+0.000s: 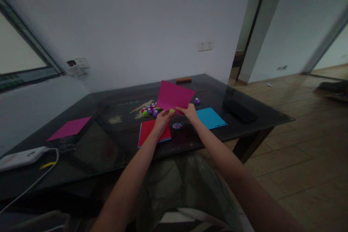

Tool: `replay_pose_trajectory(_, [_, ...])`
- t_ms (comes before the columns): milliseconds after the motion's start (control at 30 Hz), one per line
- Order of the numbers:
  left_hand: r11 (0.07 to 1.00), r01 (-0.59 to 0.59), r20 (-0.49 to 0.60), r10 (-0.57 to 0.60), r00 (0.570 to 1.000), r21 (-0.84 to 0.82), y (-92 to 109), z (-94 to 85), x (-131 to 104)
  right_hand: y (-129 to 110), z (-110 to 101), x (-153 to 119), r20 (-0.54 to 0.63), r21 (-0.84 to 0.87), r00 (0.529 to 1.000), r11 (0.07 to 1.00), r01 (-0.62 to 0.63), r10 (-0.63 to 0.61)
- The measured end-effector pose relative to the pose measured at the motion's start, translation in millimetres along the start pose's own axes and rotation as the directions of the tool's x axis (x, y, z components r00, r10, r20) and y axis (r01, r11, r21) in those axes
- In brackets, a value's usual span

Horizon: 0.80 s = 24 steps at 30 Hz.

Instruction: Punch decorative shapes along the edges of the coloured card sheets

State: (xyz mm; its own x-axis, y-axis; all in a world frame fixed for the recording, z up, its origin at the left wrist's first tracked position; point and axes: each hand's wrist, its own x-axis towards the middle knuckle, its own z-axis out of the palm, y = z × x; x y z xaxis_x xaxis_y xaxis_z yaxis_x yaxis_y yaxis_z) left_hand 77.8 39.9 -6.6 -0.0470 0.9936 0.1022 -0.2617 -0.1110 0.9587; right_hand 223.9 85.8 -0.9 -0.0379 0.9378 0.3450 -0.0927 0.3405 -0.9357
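A pink sheet of paper [175, 96] is held up over the table, tilted, its lower edge at my hands. My left hand [163, 116] is closed around a small lime-green craft punch [172, 111] at that lower edge. Fingers of my right hand [189, 111] pinch the sheet beside the punch. Below lies a small pile of coloured paper cut-outs [177, 126]. To the left of the pile is a red sheet [152, 132] with a blue edge showing beneath. A blue sheet [210, 117] with a row of punched holes along its near edge lies to the right.
Several purple, green and red craft punches [149, 110] cluster behind my left hand; one purple punch [197, 100] stands apart. The dark table [108, 141] also holds a black oblong object [239, 111], an orange-brown bar [183, 80], another pink sheet [69, 128] and a white power strip [23, 157] with a cable.
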Motion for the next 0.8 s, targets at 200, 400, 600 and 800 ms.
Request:
replay_pose_trajectory(200, [1.0, -0.004, -0.011, 0.005, 1.0, 0.006, 1.1, 0.4, -0.7, 3.2, -0.5, 1.5, 0.0, -0.018, 1.0, 1.0, 0.003, -0.003])
replay_pose_trajectory(400, [1.0, -0.005, -0.012, 0.005, 1.0, -0.001, 1.5, 1.1, -1.2, 3.6, 0.1, 1.2, -0.004, 0.006, 1.0, 1.0, -0.005, 0.005])
replay_pose_trajectory(600, [1.0, -0.004, -0.014, 0.004, 1.0, 0.001, 1.5, 1.2, -0.9, 1.5, 0.2, 1.1, -0.012, -0.011, 1.0, 1.0, -0.006, 0.006])
replay_pose_trajectory(800, [1.0, -0.004, -0.008, 0.003, 1.0, -0.013, 0.1, 0.3, 0.5, 1.7, 0.6, 0.9, 0.0, 0.001, 1.0, 1.0, -0.015, 0.015])
